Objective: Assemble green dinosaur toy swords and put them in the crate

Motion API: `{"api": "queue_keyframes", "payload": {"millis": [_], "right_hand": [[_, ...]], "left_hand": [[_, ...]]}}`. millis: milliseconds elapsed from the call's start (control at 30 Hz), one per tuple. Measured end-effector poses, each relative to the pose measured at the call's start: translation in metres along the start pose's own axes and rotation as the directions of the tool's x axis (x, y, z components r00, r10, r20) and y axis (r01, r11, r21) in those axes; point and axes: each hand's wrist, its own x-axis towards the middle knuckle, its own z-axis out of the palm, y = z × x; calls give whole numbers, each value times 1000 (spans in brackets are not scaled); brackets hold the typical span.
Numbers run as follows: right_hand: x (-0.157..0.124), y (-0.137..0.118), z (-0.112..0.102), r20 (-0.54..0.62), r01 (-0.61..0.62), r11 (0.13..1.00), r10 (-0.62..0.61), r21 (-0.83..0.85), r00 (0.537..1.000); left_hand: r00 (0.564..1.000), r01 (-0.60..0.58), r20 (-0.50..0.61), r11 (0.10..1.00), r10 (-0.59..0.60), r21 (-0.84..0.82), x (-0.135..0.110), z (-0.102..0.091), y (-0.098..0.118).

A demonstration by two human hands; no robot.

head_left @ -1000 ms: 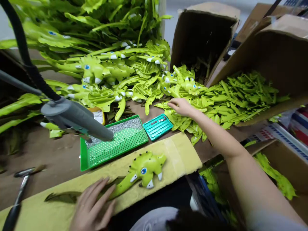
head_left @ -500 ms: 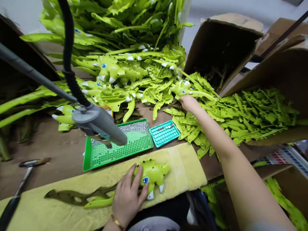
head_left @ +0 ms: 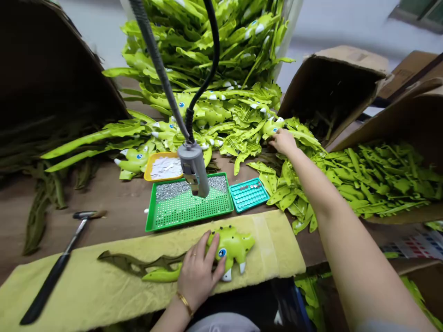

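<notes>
The left hand (head_left: 199,269) rests, fingers spread, on the green dinosaur figure (head_left: 235,246), located toward the right end of the yellow towel (head_left: 285,249) along the bench's (head_left: 119,207) near edge. The right hand (head_left: 285,142), fingers bent, meets the parts pile (head_left: 353,177); grip cannot be determined. Marks on the rear carton (head_left: 404,71) are illegible.

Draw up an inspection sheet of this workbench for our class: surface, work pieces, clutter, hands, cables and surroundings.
Surface: yellow towel on the brown bench.
Work pieces: green toy dinosaur and dark olive piece on the towel.
Clutter: hammer with its handle on the towel; green tray beside teal tray; green parts heaped behind.
Hands: left hand over the toy dinosaur; right hand among the green parts, grip unclear.
Cables: black cable runs up from a grey hanging tool.
Surroundings: open cardboard boxes on the right.
</notes>
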Motion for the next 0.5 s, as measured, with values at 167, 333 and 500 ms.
{"api": "queue_keyframes", "payload": {"millis": [167, 333, 500], "right_hand": [[3, -18, 7, 83, -106, 983, 94, 152, 992], [10, -31, 25, 153, -84, 974, 52, 209, 987], [26, 5, 22, 73, -172, 973, 162, 157, 984]], "left_hand": [[999, 12, -34, 1000, -13, -14, 2, -2, 2], [999, 3, -35, 1000, -3, -15, 0, -1, -2], [998, -52, -17, 999, 52, 5, -6, 4, -13]]}}
